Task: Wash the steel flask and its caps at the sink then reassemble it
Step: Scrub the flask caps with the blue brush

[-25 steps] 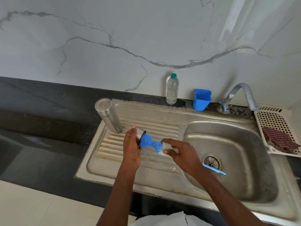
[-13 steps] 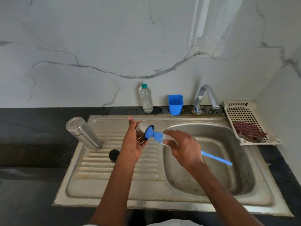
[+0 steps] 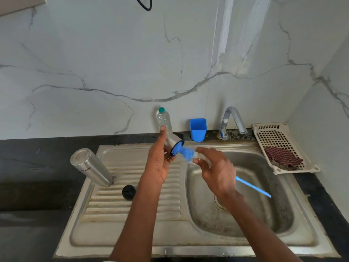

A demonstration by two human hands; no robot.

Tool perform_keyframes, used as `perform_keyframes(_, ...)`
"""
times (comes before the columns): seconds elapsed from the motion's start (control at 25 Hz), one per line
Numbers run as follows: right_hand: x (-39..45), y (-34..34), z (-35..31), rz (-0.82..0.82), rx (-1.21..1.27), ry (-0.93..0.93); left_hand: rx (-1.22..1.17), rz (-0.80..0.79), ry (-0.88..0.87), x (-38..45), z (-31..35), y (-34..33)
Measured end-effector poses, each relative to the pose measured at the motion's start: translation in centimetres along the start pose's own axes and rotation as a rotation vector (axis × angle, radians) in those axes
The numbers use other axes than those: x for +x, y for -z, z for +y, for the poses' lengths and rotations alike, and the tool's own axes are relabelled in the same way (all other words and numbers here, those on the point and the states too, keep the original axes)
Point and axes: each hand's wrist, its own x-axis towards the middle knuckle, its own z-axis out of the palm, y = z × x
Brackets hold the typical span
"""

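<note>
the left hand (image 3: 159, 163) grips the steel cap (image 3: 172, 143) above the sink (image 3: 132, 233), open end toward the right hand (image 3: 217, 173), which pinches a blue brush (image 3: 186, 153) whose bristles enter the cap. the steel flask (image 3: 90, 167) stands upside down on the drainboard beside a black cap (image 3: 128, 191).

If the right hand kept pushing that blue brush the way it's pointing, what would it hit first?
The right hand aims the blue brush up and left, so it would probably meet the steel cap held by the left hand first. Its bristles look already at the cap's mouth, though depth is unclear.
</note>
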Motion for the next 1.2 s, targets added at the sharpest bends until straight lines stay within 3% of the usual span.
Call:
perform_keyframes(0.08,-0.2,-0.4,0.6,0.038,-0.123,0.19,0.025,0.044,-0.012,-0.1,-0.5,-0.6)
perform_keyframes(0.12,-0.4,-0.4,0.6,-0.006,-0.054,0.139,-0.005,0.04,-0.03,-0.4,-0.7,-0.9)
perform_keyframes(0.24,-0.1,0.4,-0.8,-0.372,0.804,-0.606,-0.238,-0.15,-0.038,-1.2,-1.3,-1.0)
perform_keyframes(0.28,-0.2,0.5,-0.9,-0.423,0.961,-0.717,-0.259,-0.204,-0.047,-1.4,-1.4,-0.8)
perform_keyframes(0.32,-0.6,0.5,-0.8,-0.407,1.001,-0.708,-0.217,-0.226,-0.067,-1.4,-1.5,-0.7)
perform_keyframes(0.44,-1.7,0.4,0.1,-0.169,0.593,-0.396,0.067,-0.121,-0.078,-1.7,-2.0,-0.4)
perform_keyframes(0.52,-1.9,0.5,0.3,-0.059,0.294,-0.196,0.119,0.007,-0.064,-1.9,-2.2,-0.2)
perform_keyframes(0.64,-2.4,0.4,0.5,0.034,0.096,0.09,0.154,0.072,-0.034,-1.9,-2.5,0.0)
perform_keyframes(0.72,-2.9,0.5,0.9,0.066,-0.009,0.171,0.178,0.1,-0.029,-2.2,-2.8,0.0)
perform_keyframes(0.96,-3.1,1.4,1.3,0.104,-0.155,0.268,0.151,0.157,0.055,-3.4,-3.5,-0.1)
perform_keyframes(1.04,-2.6,1.5,1.1,0.05,-0.027,0.12,0.003,0.09,0.058,-3.3,-3.3,0.2)
perform_keyframes(1.12,-2.1,1.3,0.9,0.003,0.197,-0.141,-0.151,-0.014,0.059,-3.5,-3.0,0.5)
perform_keyframes(1.2,-2.3,1.1,0.8,0.022,0.24,-0.132,-0.159,-0.041,0.062,-3.8,-3.0,0.6)
